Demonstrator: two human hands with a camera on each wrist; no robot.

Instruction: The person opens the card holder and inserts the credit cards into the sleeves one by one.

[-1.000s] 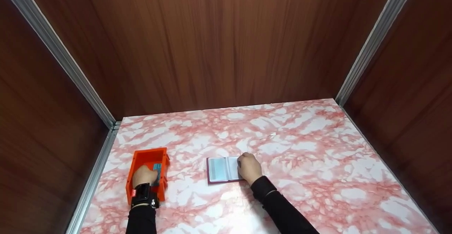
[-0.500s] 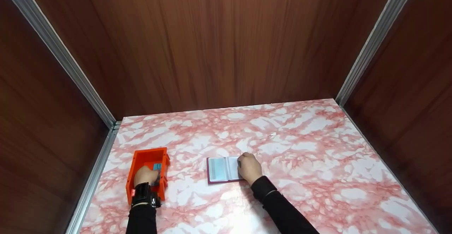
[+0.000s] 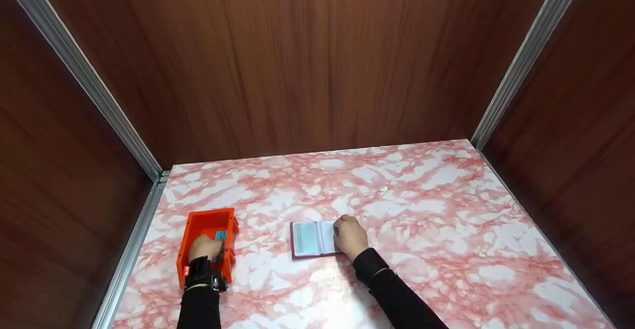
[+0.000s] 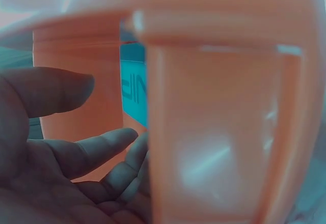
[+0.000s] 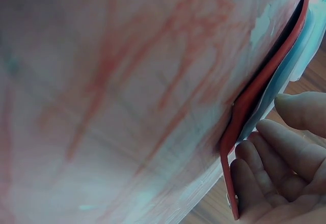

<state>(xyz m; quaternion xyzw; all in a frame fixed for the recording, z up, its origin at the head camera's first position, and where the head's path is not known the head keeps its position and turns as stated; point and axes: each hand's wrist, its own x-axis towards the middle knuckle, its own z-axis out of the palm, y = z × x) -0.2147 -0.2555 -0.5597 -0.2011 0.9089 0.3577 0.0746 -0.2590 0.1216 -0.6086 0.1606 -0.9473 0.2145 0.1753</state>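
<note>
My left hand (image 3: 204, 247) reaches down into an orange plastic bin (image 3: 211, 217) at the left of the table. Beside it in the bin is a dark-and-teal packet (image 3: 221, 235); its teal printed face (image 4: 133, 89) also shows in the left wrist view. The left thumb stands apart from loosely bent fingers, with nothing visible between them. A small dark-red card holder (image 3: 306, 238) lies spread at mid-table, clear sleeves upward. My right hand (image 3: 351, 237) rests on its right half. In the right wrist view the fingers touch the red cover (image 5: 254, 86), and a gap shows between thumb and forefinger.
The pink-and-white marbled tabletop (image 3: 397, 195) runs back to a brown wood-grain panel (image 3: 317, 61). Similar panels stand at both sides, with metal corner rails (image 3: 89, 78). The bin's near walls rise around the left wrist.
The left hand and wrist shift very slightly inside the bin. The right hand and the card holder stay put.
</note>
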